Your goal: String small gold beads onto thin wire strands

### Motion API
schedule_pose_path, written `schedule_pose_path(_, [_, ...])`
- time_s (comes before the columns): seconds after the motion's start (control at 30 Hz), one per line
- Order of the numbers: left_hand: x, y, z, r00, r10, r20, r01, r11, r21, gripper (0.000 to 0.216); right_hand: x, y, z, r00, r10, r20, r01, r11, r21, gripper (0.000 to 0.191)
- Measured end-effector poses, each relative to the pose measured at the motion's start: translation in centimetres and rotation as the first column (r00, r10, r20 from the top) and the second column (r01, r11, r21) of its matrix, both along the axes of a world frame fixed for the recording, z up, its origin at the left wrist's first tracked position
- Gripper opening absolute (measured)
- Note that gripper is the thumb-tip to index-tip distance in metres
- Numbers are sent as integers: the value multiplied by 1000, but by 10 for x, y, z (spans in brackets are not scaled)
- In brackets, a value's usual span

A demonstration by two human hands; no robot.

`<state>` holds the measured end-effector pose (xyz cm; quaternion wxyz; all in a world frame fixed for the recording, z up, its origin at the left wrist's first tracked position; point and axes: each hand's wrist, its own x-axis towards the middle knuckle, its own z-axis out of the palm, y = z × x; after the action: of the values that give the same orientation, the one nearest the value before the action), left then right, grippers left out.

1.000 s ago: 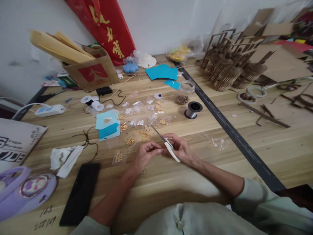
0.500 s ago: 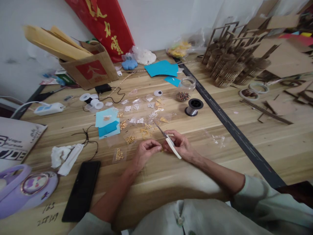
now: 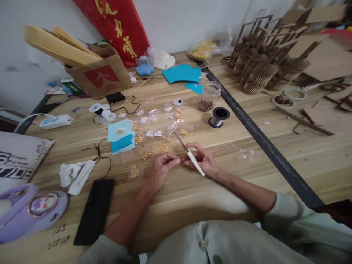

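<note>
My right hand (image 3: pixel 202 159) is closed around a slim tool with a white handle (image 3: pixel 195 162) and a pointed metal tip, which points up and to the left. Close beside it, my left hand (image 3: pixel 165 167) pinches thumb against fingers; what lies between them is too small to make out. The fingertips of both hands almost meet. Faint thin strands (image 3: pixel 162 189) show below my left hand. Just beyond the hands lie small bags of gold beads (image 3: pixel 147 154), loose gold pieces (image 3: pixel 164 147) and bags of silvery findings (image 3: pixel 157 134).
A spool of fine wire (image 3: pixel 219 117) and a jar of dark beads (image 3: pixel 206 105) stand beyond my right hand. At the left lie a black phone (image 3: pixel 95 212), white tissue (image 3: pixel 78 176) and blue paper (image 3: pixel 121 143). Brown slatted lantern-like models (image 3: pixel 258 75) stand at the back right.
The view has shifted slightly. My hands stay close together, and the tool in my right hand has turned a little. The small gold piece between the fingertips is harder to see.
</note>
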<state>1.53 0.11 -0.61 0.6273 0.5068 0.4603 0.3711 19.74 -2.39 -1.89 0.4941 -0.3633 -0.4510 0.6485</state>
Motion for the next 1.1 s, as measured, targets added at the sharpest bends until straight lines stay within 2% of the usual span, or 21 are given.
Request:
schedule_pose_path(0.2, [4, -2, 2, 1000, -31, -3, 31, 1000, -4, 13, -5, -2, 2, 1000, -10, 15, 10, 1000, 7, 60])
schedule_pose_path(0.43, [6, -3, 7, 998, -51, -36, 50, 998, -28, 17, -3, -2, 6, 997, -14, 78, 11, 999, 43, 53])
schedule_pose_path(0.6, [4, -1, 3, 997, -70, -21, 69, 997, -40, 21, 1, 0, 1, 1000, 9, 25, -9, 1000, -7, 57])
schedule_pose_path(0.77, [4, -1, 6, 995, -100, -11, 99, 993, -64, 18, 2, 1, -2, 1000, 10, -21, -10, 1000, -21, 58])
schedule_pose_path(1.1, [3, -1, 8, 990, -138, -16, 137, 990, -36, 15, 2, 0, 1, 1000, 11, -10, -11, 1000, -24, 57])
